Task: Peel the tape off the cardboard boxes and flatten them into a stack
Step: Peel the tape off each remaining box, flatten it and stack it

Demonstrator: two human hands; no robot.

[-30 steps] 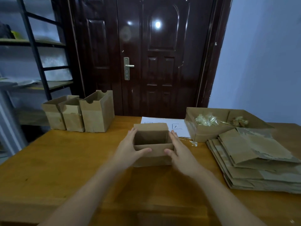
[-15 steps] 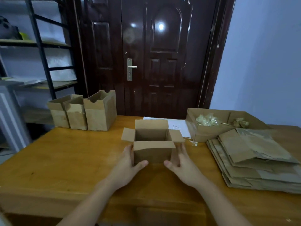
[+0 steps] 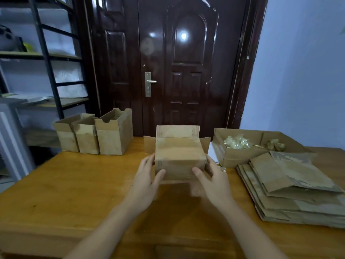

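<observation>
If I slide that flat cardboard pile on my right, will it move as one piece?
Probably not. The stack of flattened boxes is loose, unevenly fanned sheets, so upper ones would likely slip. It looks light, and each sheet probably bends at its folds when lifted.

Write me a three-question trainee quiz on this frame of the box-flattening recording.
1. True or false: both hands hold the box in the middle of the table.
2. How many boxes still stand upright at the far left?
3. Where does the flattened stack lie? A) the person's right B) the person's left C) on the shelf

Key: 1 true, the left hand and right hand grip its sides; 2 three; 3 A.
</observation>
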